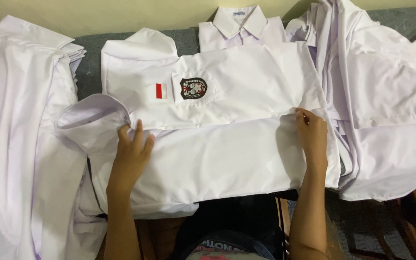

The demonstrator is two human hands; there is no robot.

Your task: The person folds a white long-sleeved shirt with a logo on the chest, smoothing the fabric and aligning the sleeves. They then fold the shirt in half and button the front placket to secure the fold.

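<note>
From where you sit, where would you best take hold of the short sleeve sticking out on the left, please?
Probably at the sleeve cuff's open hem, coming from the near side with the left hand: the cuff bulges up, open and loose, so fingers could slip under its edge.

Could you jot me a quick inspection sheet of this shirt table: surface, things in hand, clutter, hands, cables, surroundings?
Surface: grey table, mostly covered by cloth.
Job's things: white shirt lying flat, chest pocket with badge, red-and-white patch, lower part folded up.
Clutter: shirt pile at left, shirt heap at right, collared shirt behind.
Hands: left hand flat on the fold near the sleeve; right hand pinching the fold's edge.
Cables: nothing seen.
Surroundings: pale wall behind; dark wooden furniture below right.
</note>
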